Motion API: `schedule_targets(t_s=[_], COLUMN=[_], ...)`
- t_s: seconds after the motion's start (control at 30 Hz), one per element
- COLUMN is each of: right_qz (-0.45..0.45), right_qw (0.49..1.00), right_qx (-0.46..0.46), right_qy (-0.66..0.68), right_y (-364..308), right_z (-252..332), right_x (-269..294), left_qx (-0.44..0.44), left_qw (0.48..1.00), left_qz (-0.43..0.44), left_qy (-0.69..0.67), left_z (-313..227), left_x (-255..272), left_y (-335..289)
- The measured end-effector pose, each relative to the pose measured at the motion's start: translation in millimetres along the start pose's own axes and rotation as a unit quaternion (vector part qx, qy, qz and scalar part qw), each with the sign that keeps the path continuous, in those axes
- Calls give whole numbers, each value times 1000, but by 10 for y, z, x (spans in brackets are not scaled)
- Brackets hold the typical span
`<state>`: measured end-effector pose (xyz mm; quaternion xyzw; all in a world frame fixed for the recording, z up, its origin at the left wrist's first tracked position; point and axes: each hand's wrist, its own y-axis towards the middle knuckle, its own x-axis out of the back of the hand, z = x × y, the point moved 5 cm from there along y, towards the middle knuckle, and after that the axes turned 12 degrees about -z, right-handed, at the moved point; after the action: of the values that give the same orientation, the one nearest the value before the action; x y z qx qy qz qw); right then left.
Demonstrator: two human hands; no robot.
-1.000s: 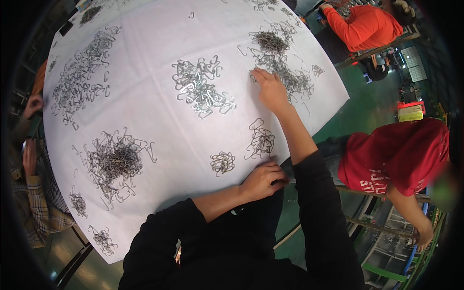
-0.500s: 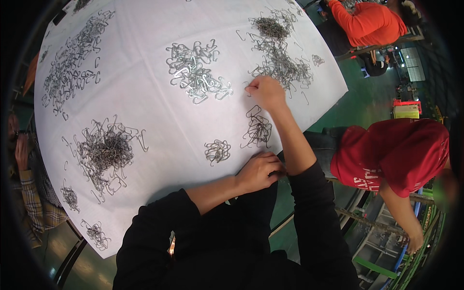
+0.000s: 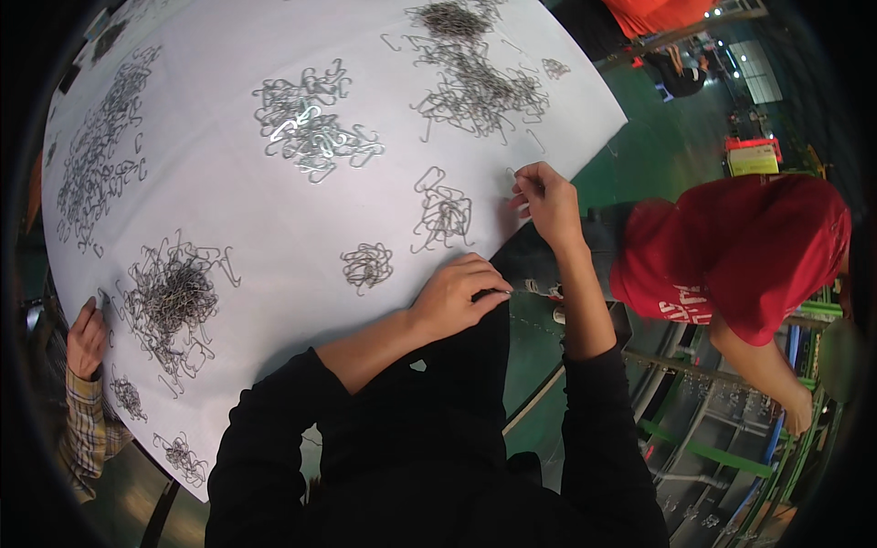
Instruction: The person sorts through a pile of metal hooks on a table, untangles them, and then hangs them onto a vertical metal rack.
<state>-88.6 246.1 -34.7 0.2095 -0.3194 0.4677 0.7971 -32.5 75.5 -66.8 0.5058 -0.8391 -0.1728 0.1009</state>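
Note:
My left hand [image 3: 459, 290] rests at the near edge of the white table, thumb and fingers pressed together. A small bright bit shows at its fingertips, too small to name. Above the table's right edge, my right hand [image 3: 554, 212] is closed in a pinch on a thin wire hook [image 3: 512, 173]; its lower fingers curl loosely. Left of that hand lies a loose heap of wire hooks [image 3: 445, 219]. A smaller cluster of hooks [image 3: 367, 265] sits just beyond my left wrist.
The white sheet [image 3: 274, 215] carries a silvery hook pile [image 3: 311, 128], a dense dark pile [image 3: 174, 297] and a far-right pile [image 3: 480, 91]. A co-worker's hand [image 3: 87, 340] is at the left edge. A person in a red shirt [image 3: 731, 247] bends by metal racks at right.
My right hand has moved back from the far-right pile to the table's right edge. My left hand has shifted slightly. The co-worker's hand at left has come to the table edge. The view has shifted.

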Motion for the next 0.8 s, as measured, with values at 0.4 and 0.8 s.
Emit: schedule_targets(t_s=[0.4,0.8], right_qz=[-168,-139], right_qw=[916,910], right_qx=[267,314], right_qy=[-248,-235], right_y=[-51,17], right_z=[-265,-326], right_x=[28,-107], left_qx=[21,26], left_qw=[1000,1000], left_qz=[0,-11], left_qy=[13,6], left_z=[-41,-13], left_x=[-8,-24], left_y=[53,50])
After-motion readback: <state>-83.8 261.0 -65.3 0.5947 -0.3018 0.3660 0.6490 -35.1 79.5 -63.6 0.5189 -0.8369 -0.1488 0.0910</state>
